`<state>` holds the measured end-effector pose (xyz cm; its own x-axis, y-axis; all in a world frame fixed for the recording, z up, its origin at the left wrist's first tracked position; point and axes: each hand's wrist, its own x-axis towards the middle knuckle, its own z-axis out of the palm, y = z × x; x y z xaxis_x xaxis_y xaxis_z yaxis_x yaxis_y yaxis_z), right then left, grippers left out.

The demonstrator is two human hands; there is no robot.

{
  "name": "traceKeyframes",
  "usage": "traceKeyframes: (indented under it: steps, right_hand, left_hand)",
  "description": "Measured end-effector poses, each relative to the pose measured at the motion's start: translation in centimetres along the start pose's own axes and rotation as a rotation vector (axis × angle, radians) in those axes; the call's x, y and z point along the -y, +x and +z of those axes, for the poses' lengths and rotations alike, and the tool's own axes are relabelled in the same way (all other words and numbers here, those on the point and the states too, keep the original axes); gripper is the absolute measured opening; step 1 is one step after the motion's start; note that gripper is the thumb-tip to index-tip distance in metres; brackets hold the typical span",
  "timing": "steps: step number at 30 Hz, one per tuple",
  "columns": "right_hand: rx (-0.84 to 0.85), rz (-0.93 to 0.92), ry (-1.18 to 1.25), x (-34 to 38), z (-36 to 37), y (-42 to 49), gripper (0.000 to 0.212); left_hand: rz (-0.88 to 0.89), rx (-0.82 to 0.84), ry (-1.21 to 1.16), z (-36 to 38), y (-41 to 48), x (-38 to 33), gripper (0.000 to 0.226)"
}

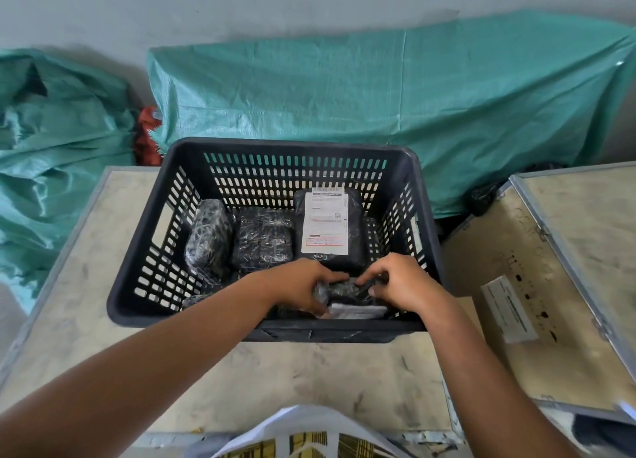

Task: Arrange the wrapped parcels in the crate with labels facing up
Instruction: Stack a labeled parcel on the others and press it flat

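Note:
A dark slotted plastic crate stands on a worn table. Inside lie several parcels wrapped in black film. One at the back right shows a white shipping label facing up. Two more, a narrow parcel and a squarer parcel, show no label. My left hand and my right hand both grip a small black wrapped parcel at the crate's near right side. A strip of white label shows just beneath it. Whether that strip belongs to the held parcel, I cannot tell.
The table has metal-edged borders. A second similar panel with a white sticker sits at the right. Green tarpaulin covers bulky things behind the crate and at the left. A plaid-and-white cloth is at the bottom edge.

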<state>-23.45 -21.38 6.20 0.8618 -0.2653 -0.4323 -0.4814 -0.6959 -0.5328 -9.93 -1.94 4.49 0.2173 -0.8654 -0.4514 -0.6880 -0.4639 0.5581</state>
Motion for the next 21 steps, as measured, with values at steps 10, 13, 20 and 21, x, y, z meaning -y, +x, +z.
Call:
traceKeyframes:
  steps: [10, 13, 20, 21]
  right_hand:
    - [-0.178, -0.008, 0.145, -0.6, 0.6, 0.7, 0.027]
    - [-0.276, -0.029, 0.231, -0.2, 0.2, 0.5, 0.023]
    - [-0.411, -0.323, 0.594, 1.2, -1.5, -2.1, 0.018]
    - [-0.417, -0.353, 0.618, 1.5, -1.7, -2.6, 0.018]
  left_hand:
    - [0.042, -0.157, -0.017, 0.1, 0.8, -0.1, 0.073]
    - [0.029, -0.255, -0.232, -1.4, -0.7, 0.2, 0.059]
    - [0.028, -0.373, -0.589, -7.1, -5.7, -0.5, 0.050]
    - [0.039, -0.382, -0.637, -8.1, -6.4, -0.6, 0.050]
